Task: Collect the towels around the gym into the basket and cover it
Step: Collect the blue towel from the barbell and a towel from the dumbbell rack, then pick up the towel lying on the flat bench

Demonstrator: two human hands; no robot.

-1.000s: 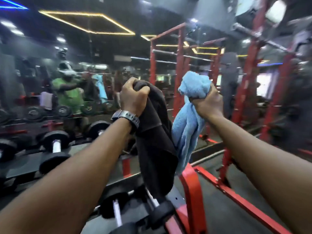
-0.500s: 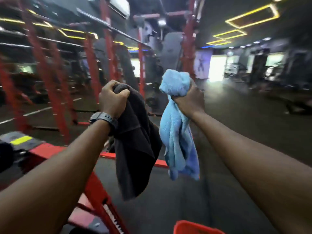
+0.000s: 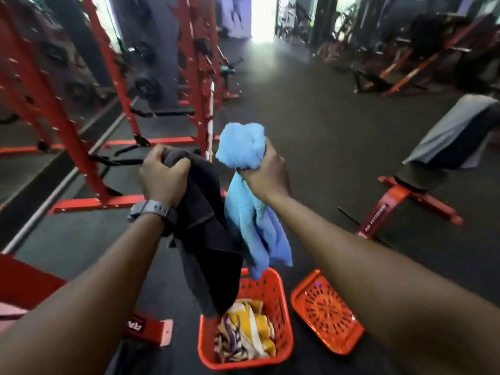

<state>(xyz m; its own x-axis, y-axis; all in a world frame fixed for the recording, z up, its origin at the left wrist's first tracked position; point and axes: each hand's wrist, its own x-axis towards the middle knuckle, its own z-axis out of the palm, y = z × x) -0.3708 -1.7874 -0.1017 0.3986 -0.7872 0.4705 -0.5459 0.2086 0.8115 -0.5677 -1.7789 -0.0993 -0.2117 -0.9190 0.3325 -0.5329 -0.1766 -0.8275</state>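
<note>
My left hand point(image 3: 162, 177) grips a black towel point(image 3: 208, 239) that hangs down over the orange basket point(image 3: 284, 336) on the floor. My right hand point(image 3: 263, 173) is closed around a light blue towel point(image 3: 251, 212), whose lower end dangles just above the basket's far rim. Inside the basket lies a yellow, white and purple striped towel point(image 3: 244, 331). The orange perforated lid point(image 3: 324, 312) lies on the floor right of the basket, partly hidden by my right forearm.
Red squat racks point(image 3: 197, 77) stand to the left and ahead, with a red frame foot point(image 3: 146, 327) close to the basket's left. A bench with a grey towel point(image 3: 454, 128) draped over it stands at the right. Dark open floor stretches ahead.
My view has swung right and downward from the dumbbell rack and mirror to the floor. The basket and lid have come into view below both towels, which stay gripped in my hands.
</note>
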